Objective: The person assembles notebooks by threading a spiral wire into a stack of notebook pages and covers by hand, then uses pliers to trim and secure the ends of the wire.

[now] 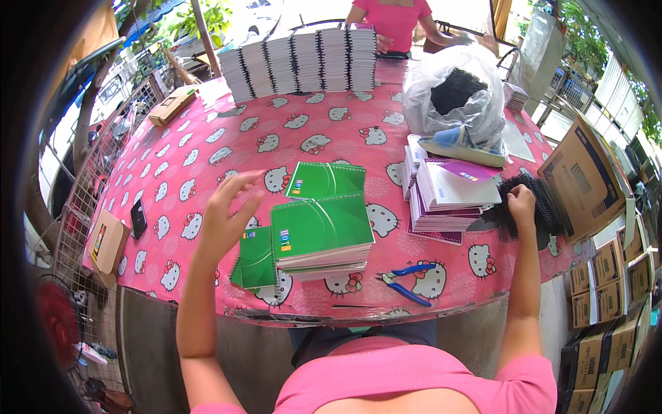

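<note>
My left hand (231,207) is raised in the air just left of the stacked green notebooks (321,231), its fingers apart with nothing in them. A spiral binding runs along the notebooks' edges. One green notebook (254,257) lies partly under the stack's left side, and another (327,179) shows behind it. At the right, my right hand (522,203) is closed at a pile of black plastic binding coils (541,214), pinching a coil mostly hidden by the fingers. Next to that hand stands a pile of unbound white and purple booklets (448,196).
Blue-handled pliers (410,283) lie near the table's front edge. Tall stacks of bound notebooks (303,62) stand at the back. A clear plastic bag with black coils (455,90) sits back right, near a cardboard box (583,179). A phone (138,219) lies left. Another person (396,27) stands opposite.
</note>
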`<state>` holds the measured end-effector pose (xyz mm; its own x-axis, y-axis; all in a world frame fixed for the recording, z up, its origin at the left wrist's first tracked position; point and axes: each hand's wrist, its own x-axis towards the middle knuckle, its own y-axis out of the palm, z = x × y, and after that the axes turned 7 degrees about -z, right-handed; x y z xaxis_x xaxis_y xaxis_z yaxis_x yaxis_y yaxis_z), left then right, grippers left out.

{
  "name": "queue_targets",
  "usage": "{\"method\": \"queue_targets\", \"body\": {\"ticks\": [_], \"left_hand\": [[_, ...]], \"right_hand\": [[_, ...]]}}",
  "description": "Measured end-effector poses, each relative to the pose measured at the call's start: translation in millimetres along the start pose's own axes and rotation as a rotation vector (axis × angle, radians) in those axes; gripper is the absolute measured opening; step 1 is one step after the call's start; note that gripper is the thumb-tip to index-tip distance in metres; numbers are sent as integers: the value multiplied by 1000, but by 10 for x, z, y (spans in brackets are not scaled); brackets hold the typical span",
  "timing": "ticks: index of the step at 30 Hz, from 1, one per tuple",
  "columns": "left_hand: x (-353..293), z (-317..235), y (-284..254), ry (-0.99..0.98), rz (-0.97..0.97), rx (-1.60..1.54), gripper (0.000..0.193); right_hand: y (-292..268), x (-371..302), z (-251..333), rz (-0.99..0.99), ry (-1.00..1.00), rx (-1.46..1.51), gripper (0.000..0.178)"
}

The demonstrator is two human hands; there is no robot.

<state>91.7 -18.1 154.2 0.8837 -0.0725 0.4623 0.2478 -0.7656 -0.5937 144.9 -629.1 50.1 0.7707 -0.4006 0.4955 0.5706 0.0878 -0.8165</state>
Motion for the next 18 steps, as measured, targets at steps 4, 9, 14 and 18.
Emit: {"method": "queue_targets", "body": {"ticks": [4, 9, 14, 18], "left_hand": [[356, -517, 456, 97, 359, 57, 38], [552, -569, 563, -225, 462, 40, 32], [386, -981, 344, -39, 337, -21, 30], [99, -974, 334, 229, 139, 15, 19]], "right_hand": [[-226, 66, -53, -204, 0, -18, 22], [-1075, -338, 850, -328, -129, 377, 19], [-1599, -1017, 2018, -7, -512, 836, 23], [-1472, -1194, 2553, 213, -571, 1037, 26]]}}
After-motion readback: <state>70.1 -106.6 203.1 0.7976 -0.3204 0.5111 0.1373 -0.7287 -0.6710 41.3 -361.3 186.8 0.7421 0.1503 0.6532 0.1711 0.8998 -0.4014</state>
